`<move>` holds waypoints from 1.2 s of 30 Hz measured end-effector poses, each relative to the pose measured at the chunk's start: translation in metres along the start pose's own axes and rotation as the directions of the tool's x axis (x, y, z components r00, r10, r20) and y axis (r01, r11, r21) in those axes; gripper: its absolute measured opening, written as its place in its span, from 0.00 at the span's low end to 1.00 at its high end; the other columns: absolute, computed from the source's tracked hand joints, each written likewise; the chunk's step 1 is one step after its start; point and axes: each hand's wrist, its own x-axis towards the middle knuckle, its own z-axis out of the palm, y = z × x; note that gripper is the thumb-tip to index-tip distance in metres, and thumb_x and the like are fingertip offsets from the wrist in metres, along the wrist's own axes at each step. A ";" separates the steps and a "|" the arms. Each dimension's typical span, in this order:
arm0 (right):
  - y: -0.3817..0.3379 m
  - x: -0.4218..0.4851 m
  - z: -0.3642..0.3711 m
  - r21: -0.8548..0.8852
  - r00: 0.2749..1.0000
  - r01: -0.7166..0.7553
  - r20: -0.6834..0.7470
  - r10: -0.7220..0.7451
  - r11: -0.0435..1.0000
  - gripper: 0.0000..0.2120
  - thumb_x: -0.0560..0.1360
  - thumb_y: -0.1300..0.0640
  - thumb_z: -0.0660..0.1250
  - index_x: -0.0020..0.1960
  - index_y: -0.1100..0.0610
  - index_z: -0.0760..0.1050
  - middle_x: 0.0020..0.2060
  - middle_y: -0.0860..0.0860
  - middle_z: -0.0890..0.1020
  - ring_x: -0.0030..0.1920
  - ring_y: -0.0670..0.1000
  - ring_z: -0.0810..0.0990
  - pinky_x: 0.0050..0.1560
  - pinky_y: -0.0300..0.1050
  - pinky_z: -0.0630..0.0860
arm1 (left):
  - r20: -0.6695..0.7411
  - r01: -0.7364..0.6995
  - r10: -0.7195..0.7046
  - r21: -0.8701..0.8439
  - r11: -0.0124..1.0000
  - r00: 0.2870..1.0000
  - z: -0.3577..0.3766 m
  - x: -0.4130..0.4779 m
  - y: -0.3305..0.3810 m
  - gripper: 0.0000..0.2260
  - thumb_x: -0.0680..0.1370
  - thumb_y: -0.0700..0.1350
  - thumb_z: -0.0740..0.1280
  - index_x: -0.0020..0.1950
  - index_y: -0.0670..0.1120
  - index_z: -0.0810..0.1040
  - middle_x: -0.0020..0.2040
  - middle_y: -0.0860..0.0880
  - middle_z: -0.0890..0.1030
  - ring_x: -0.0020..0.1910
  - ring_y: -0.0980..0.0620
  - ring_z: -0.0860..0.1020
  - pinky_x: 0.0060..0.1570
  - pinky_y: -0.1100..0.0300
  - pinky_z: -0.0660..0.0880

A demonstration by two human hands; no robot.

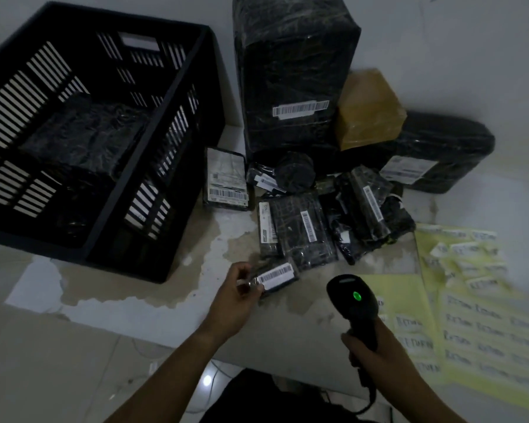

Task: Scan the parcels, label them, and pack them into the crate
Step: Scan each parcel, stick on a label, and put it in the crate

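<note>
Near the desk's front edge, the left hand pinches a small barcoded parcel; the right hand grips a scanner. At the desk's left sits the crate.

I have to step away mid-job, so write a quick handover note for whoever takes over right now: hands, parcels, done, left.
Left hand: holds a small black parcel just above the table, barcode label facing up.
Right hand: grips the scanner, aimed at that parcel, green light on.
Crate: at left, one dark wrapped parcel already inside.
Pile: many black parcels plus a brown one wait behind.
Label sheets: yellow, at right, some stickers already gone.
Left: label the held parcel, pack it, then work through the pile.
</note>
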 end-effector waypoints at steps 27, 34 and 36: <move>-0.003 -0.050 0.017 -0.087 0.980 0.199 -0.012 -0.201 0.976 0.12 0.77 0.46 0.66 0.40 0.52 0.75 0.31 0.53 0.82 0.31 0.45 0.81 0.37 0.41 0.75 | 0.048 -0.090 0.078 0.342 0.935 0.996 0.051 -0.004 -0.026 0.24 0.80 0.44 0.68 0.76 0.52 0.70 0.64 0.57 0.74 0.55 0.60 0.76 0.56 0.67 0.71; -0.005 -0.053 0.018 -0.112 0.975 0.222 0.007 -0.223 0.969 0.12 0.75 0.42 0.65 0.39 0.48 0.74 0.31 0.52 0.82 0.32 0.45 0.81 0.39 0.43 0.76 | 0.029 -0.097 0.093 0.344 0.934 0.995 0.052 -0.004 -0.027 0.24 0.79 0.44 0.69 0.75 0.52 0.70 0.61 0.56 0.76 0.56 0.54 0.78 0.56 0.63 0.73; -0.007 -0.054 0.018 -0.114 0.976 0.217 0.007 -0.218 0.969 0.12 0.75 0.41 0.65 0.39 0.48 0.74 0.31 0.52 0.82 0.32 0.45 0.81 0.38 0.41 0.74 | 0.054 -0.127 0.116 0.307 0.943 0.992 0.051 -0.004 -0.028 0.24 0.79 0.42 0.69 0.75 0.52 0.71 0.63 0.57 0.75 0.59 0.57 0.78 0.58 0.65 0.74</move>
